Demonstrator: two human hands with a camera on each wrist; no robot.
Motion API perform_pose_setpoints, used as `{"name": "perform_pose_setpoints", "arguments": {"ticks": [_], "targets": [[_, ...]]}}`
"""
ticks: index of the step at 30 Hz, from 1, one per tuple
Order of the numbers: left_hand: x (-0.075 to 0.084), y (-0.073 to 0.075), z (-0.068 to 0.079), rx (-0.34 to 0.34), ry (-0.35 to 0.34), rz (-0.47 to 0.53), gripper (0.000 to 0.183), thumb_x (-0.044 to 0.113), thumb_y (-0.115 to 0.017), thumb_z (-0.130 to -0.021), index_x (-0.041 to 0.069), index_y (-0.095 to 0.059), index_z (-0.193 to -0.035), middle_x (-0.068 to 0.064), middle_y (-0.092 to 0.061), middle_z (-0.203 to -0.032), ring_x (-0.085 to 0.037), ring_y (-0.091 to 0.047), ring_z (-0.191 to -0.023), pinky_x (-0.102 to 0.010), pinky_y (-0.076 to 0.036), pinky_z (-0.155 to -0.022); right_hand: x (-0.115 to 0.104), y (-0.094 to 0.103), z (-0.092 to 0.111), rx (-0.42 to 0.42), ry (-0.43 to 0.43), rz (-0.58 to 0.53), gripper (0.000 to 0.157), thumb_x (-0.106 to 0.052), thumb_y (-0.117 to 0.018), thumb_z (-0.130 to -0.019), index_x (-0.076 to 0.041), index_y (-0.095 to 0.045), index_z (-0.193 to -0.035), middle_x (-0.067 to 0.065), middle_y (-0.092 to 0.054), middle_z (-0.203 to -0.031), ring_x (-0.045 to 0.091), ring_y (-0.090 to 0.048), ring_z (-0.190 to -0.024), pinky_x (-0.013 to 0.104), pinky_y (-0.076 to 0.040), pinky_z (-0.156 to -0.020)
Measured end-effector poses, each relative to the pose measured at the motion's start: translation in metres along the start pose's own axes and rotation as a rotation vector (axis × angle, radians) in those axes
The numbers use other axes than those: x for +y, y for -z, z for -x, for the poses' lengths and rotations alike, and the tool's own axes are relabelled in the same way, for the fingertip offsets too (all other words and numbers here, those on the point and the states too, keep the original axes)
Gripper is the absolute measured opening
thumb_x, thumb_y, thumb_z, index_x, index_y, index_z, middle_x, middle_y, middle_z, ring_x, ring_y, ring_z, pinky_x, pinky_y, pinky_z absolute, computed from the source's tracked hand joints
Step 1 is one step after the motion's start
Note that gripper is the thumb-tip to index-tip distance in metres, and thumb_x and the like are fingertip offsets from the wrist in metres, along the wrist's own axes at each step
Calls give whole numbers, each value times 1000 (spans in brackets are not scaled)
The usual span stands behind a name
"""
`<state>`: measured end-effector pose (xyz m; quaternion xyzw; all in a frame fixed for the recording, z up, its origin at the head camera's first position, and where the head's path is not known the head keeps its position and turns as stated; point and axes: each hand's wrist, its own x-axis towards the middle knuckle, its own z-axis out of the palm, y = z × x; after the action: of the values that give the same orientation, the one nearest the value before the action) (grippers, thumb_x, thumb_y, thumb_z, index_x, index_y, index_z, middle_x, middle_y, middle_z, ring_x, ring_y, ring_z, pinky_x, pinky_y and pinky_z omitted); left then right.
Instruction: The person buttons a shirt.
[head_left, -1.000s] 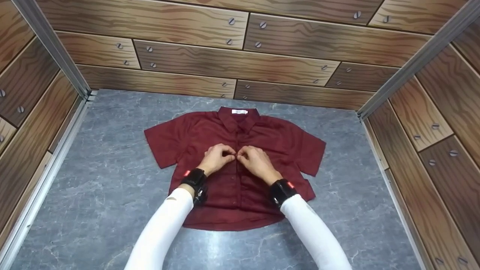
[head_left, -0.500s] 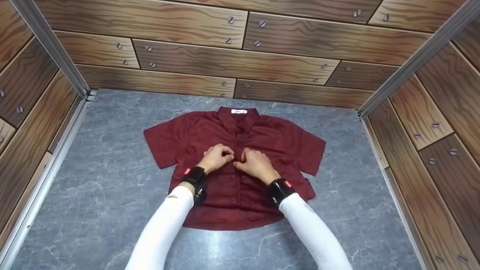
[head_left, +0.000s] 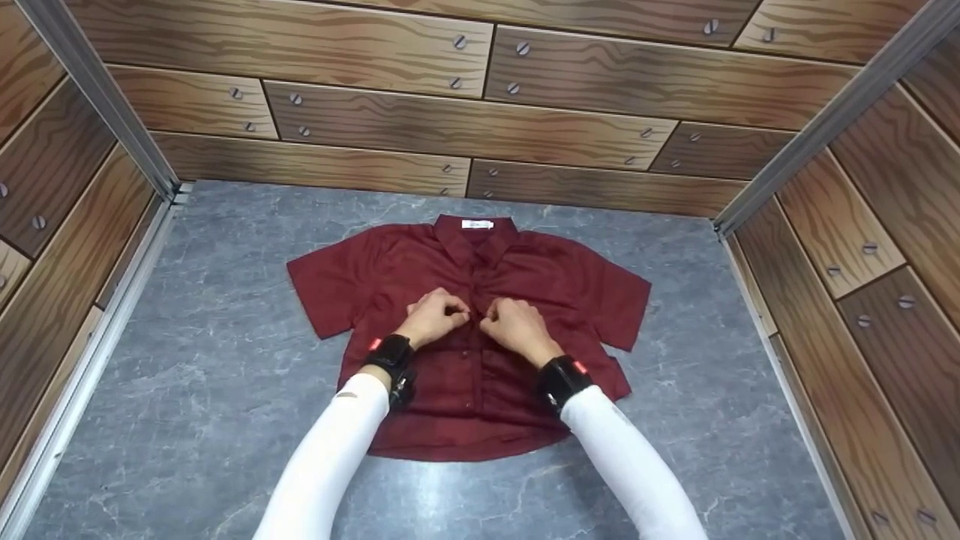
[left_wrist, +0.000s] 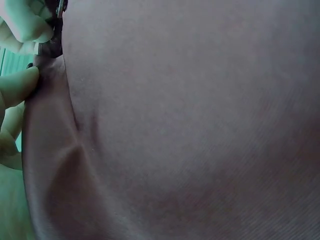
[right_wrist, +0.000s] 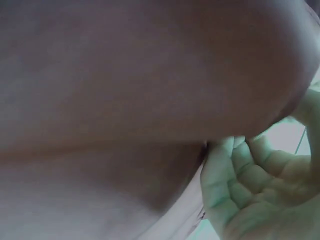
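Note:
A dark red short-sleeved button-up shirt (head_left: pixel 409 262) lies spread front side up, its collar (head_left: pixel 491 255) pointing away from me. At mid-chest my left hand (head_left: pixel 435 319) pinches the edge of the button placket between thumb and forefinger; the left wrist view shows a fingertip (left_wrist: pixel 22 85) against the lifted fabric. Just across the placket, my right hand (head_left: pixel 517 326) grips the other front edge, its fingers (right_wrist: pixel 250 180) curled at the cloth in the right wrist view. Small buttons (head_left: pixel 466 353) run down the placket below the hands. The cloth hides the pinched spot.
Under the shirt is a grey marbled tabletop (head_left: pixel 225 337). Wood-patterned panels (head_left: pixel 375 112) close off the back and both sides, with metal rails (head_left: pixel 97 105) at the corners. A white label (head_left: pixel 477 224) sits inside the collar.
My right hand's thumb and forefinger spread apart half a second ago and are together again now, a little farther right. The left hand stays at the placket; the shirt lies as before.

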<state>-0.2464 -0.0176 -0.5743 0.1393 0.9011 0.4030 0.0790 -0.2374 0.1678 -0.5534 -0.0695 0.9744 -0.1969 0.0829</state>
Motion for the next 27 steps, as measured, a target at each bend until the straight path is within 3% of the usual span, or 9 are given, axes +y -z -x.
{"name": "perform_pose_setpoints", "arguments": {"ticks": [9, 15, 23, 27], "targets": [[4, -3, 0, -3, 19, -85, 11, 30, -71, -84, 25, -78, -91, 2, -59, -96, -20, -52, -95, -50, -33, -87, 13, 1, -5, 12, 68, -240, 12, -17, -66, -89, -11, -74, -95, 1, -72, -91, 18, -63, -86, 36, -50, -81], [8, -6, 1, -9, 29, -117, 13, 28, -68, -87, 24, -78, -94, -2, -57, -98, -25, -51, -96, -51, -32, -88, 14, 0, -5, -2, 80, -304, 11, -16, -67, -88, -11, -73, -96, 1, -70, -84, 14, -61, -76, 31, -49, -74], [11, -7, 2, -15, 50, -134, 10, 30, -70, -85, 27, -77, -91, -1, -55, -99, -24, -50, -97, -50, -33, -87, 12, 1, -5, 18, 70, -379, 10, -19, -69, -88, -13, -74, -95, -2, -70, -90, 11, -59, -75, 27, -46, -70], [11, -6, 0, -18, 56, -137, 10, 32, -70, -85, 28, -77, -91, 0, -56, -99, -23, -50, -96, -50, -33, -86, 10, 1, -6, 12, 52, -384, 11, -19, -68, -89, -14, -75, -96, -2, -71, -86, 9, -61, -67, 25, -46, -64]]}}
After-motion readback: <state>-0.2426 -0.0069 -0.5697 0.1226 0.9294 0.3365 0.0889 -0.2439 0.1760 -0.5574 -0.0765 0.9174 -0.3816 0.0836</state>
